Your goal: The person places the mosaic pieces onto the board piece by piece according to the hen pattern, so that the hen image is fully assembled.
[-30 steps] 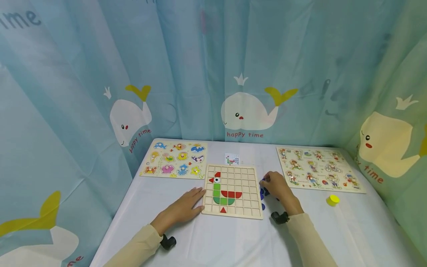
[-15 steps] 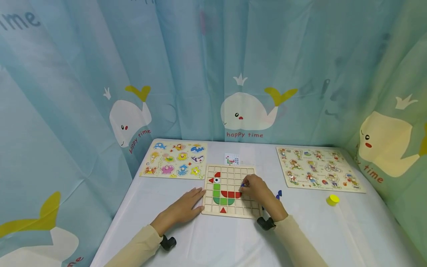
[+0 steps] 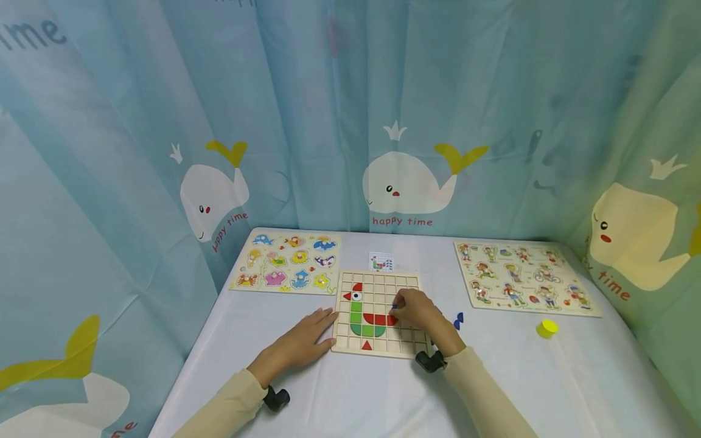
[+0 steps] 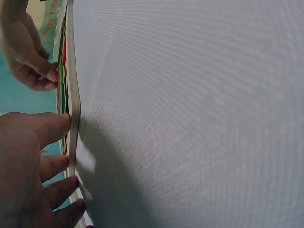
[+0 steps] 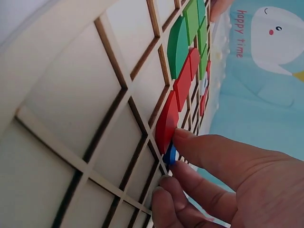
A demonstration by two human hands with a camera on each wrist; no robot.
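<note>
While our left hand lies with its fingers extended against the left edge of the grid board, grasping nothing, our right hand pinches a small blue piece between thumb and forefinger. We have that piece at the right part of the board, just beside the right end of a row of red pieces; whether it sits in a cell, we cannot tell. Green pieces run along the left of that row and beneath it, and an eye piece tops them. To the right of our right hand, loose blue pieces lie on the white surface. Behind the board we see a picture card, with a sea-creature puzzle to the left; well to the right lies a puzzle of figures, a yellow cylinder standing near its front edge.
</note>
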